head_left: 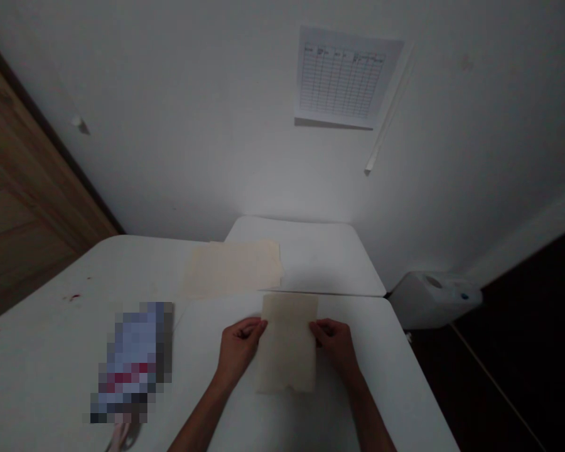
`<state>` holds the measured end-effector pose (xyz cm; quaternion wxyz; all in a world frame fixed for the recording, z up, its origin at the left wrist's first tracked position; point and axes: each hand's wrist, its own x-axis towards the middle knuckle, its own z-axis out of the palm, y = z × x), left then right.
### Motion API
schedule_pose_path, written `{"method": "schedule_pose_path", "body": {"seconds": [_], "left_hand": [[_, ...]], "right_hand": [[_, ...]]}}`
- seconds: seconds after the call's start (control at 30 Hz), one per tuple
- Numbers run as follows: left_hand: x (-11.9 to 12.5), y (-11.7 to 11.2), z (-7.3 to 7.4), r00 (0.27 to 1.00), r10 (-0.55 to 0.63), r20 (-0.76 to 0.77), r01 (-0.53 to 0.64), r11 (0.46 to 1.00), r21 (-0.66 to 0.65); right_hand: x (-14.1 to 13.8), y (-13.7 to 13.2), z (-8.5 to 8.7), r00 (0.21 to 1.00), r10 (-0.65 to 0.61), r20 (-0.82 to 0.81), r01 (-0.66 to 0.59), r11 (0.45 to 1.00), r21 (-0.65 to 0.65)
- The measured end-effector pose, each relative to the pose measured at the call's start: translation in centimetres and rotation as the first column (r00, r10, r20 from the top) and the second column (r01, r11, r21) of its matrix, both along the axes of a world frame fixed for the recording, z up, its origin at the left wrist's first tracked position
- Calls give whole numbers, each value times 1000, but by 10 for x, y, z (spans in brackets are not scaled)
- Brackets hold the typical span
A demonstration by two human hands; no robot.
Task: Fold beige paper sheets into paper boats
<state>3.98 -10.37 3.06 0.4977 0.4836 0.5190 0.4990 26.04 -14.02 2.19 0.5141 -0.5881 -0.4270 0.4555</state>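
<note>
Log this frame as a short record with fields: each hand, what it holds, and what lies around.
left hand: grip on the left edge of the beige sheet
right hand: grip on the same sheet's right edge
beige sheet: between both hands, over the white table; whether it is lifted or resting cannot be told
second beige sheet: flat on the table, farther off, untouched
blurred-out item: on the table, left of the hands
wall: grid chart
lower right: white container beside the table
</note>
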Motion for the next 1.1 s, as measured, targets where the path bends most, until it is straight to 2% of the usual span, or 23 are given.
{"method": "schedule_pose_path", "body": {"seconds": [0.2, 0.33, 0.5, 0.7, 0.93, 1.1], "left_hand": [[0, 2, -8, 999, -20, -39, 20, 1000, -5], [-1, 3, -16, 994, -108, -33, 107, 994, -26], [-2, 2, -17, 977, -186, -101, 184, 983, -30], [-2, 3, -13, 991, -105, -82, 104, 995, -9], [-2, 2, -9, 995, -51, -83, 53, 999, 12], [-2, 2, -13, 992, -116, -58, 116, 993, 0]], "right_hand": [[2, 1, -4, 998, -17, 64, 16, 1000, 18], [4, 1, -4, 995, -38, 89, 35, 999, 41], [6, 2, -7, 994, -78, 74, 75, 996, 45], [3, 2, -6, 999, -30, -29, 30, 999, 15], [3, 1, -4, 999, -16, 48, 16, 1000, 8], [4, 2, -5, 995, -44, 87, 41, 998, 38]]}}
